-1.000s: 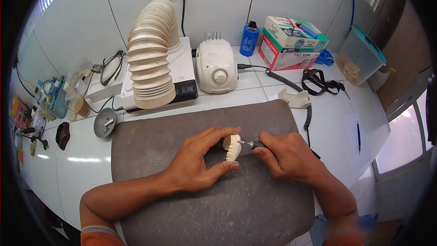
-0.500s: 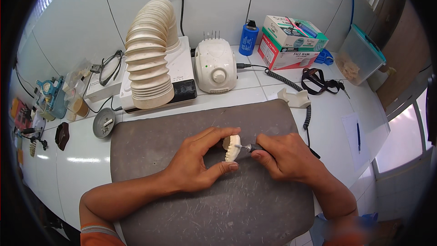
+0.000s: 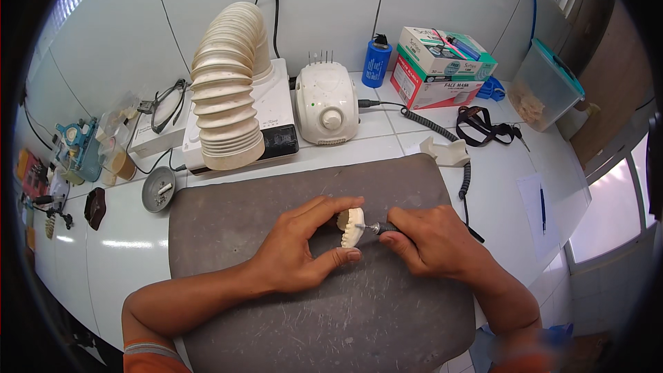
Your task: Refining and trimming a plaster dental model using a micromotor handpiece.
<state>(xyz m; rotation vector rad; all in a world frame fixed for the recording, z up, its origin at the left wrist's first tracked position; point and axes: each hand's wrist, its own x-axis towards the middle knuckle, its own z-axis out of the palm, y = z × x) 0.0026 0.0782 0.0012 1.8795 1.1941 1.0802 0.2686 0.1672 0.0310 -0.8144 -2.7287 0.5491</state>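
Note:
Over a grey-brown mat (image 3: 235,331), my left hand (image 3: 297,249) grips a cream dental model (image 3: 353,228) between thumb and fingers, its row of teeth showing. My right hand (image 3: 438,243) is closed around a dark rotary handpiece (image 3: 384,228). The thin bur at its tip points left and meets the model's outer face, or comes very close to it; which of the two I cannot tell. Part of the model is hidden behind my left fingers.
Behind the mat stand a ribbed white suction hose (image 3: 228,83) and a white control unit (image 3: 327,107) with several burs on top. A grey dish (image 3: 159,190) lies left. At right are a handpiece cradle (image 3: 444,152), mask boxes (image 3: 442,72), a coiled cord (image 3: 425,123) and a plastic bin (image 3: 549,86).
Both hands keep their grips and nearly the same places. The whole view has shifted very slightly, with the background a little lower.

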